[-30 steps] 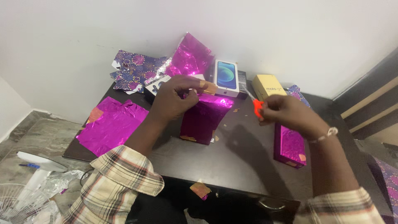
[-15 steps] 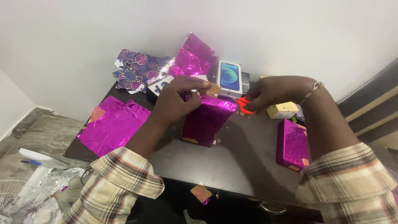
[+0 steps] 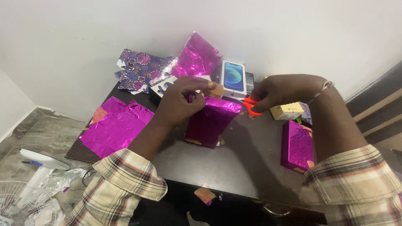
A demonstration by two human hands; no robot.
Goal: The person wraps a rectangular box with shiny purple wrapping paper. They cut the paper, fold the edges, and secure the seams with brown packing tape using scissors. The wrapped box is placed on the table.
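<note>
Left hand [image 3: 178, 102] pinching tan tape strip [image 3: 212, 89] taut over upright magenta-wrapped box [image 3: 211, 120], steadying it on worktop [image 3: 243, 159]. Right hand [image 3: 284, 92] gripping orange scissors [image 3: 251, 106] beside tape.

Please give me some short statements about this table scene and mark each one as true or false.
1. The right hand holds orange-handled scissors. True.
2. The left hand rests on the flat foil sheet. False: it pinches a piece of tan tape at the top of the upright magenta-wrapped box.
3. A second wrapped box lies at the right of the table. True.
4. The phone box is wrapped in foil. False: it is unwrapped, white with a blue picture.
</note>
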